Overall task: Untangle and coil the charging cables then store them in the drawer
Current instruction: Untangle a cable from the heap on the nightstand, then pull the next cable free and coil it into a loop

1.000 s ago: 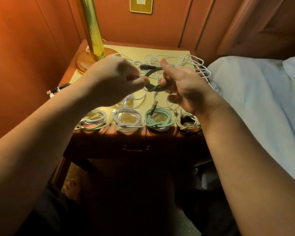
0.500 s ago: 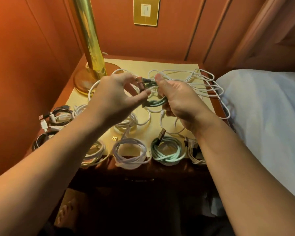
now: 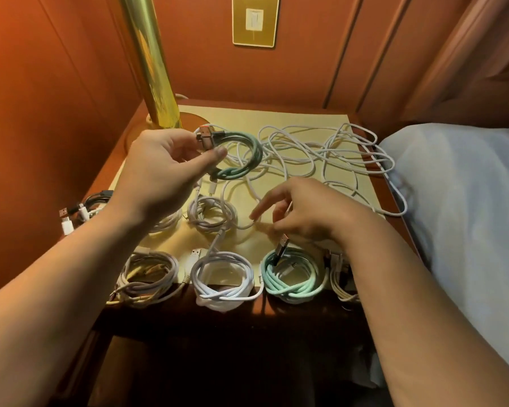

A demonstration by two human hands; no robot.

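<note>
Your left hand (image 3: 162,171) pinches a small coiled green cable (image 3: 241,160) above the bench (image 3: 291,118) at upper centre; your right hand (image 3: 300,212) hovers relaxed, holding nothing. Tangled white cables (image 3: 321,154) sprawl behind; four finished coils (image 3: 222,277) line the bench's front edge.

A small green coiled cable (image 3: 241,155) is held up off the yellow mat (image 3: 276,117), its metal plugs side by side at the coil's left end. Behind and to its right, a loose tangle of white cables (image 3: 321,154) sprawls over the mat's far right part, one loop spilling past the mat's right edge. Along the mat's near edge lies a row of finished coils: a greyish-white coil (image 3: 147,277), a white coil (image 3: 222,279), a mint-green coil (image 3: 293,276) and a cream coil (image 3: 340,277), partly hidden. Another white coil (image 3: 212,214) lies mid-mat.
</note>
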